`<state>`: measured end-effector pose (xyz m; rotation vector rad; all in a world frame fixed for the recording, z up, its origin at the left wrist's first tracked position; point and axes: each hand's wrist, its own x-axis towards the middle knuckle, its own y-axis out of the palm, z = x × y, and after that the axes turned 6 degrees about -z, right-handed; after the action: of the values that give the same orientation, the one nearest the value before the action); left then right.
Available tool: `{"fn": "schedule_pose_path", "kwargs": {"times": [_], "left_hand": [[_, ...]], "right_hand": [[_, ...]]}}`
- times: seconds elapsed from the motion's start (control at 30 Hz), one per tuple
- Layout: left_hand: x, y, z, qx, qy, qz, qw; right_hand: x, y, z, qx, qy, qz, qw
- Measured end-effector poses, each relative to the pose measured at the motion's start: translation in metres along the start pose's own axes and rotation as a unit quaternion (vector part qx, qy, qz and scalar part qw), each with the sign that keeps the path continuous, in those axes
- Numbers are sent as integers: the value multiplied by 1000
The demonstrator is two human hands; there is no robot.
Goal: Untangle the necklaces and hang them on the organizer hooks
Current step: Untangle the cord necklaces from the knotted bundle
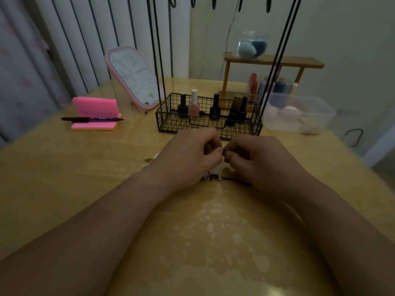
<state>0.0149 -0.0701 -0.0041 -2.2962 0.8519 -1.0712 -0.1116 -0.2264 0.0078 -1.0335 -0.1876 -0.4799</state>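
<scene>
My left hand (188,154) and my right hand (258,159) meet fingertip to fingertip over the wooden table, just in front of the black wire organizer basket (168,122). Both pinch a thin piece of the tangled necklaces (213,177), whose dark cord and small beads lie on the table beneath my hands. A few pale shell-like pieces (150,160) stick out left of my left hand. The organizer's black rods (157,60) rise to hooks (193,2) at the top edge; the parts of the hooks in view carry nothing.
Several nail polish bottles (194,103) stand in the basket. A pink-framed mirror (133,75) leans at the back left beside pink sticky notes with a black pen (92,119). A wooden shelf (273,60) with a sponge jar and a clear plastic box (299,113) stand at the right.
</scene>
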Motion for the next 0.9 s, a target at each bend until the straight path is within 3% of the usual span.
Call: {"fn": "schedule_pose_path", "kwargs": {"times": [0.3, 0.5, 0.67, 0.9], "left_hand": [[1, -2, -3, 44, -24, 8, 999], [4, -4, -4, -50, -100, -11, 994], [6, -8, -6, -125, -155, 3, 980], [7, -11, -7, -144, -162, 3, 976]], "right_hand": [[2, 1, 8, -65, -38, -6, 997], [1, 7, 7, 76, 23, -58, 995], [3, 5, 6, 180, 68, -40, 980], [3, 1, 3, 182, 71, -25, 980]]}}
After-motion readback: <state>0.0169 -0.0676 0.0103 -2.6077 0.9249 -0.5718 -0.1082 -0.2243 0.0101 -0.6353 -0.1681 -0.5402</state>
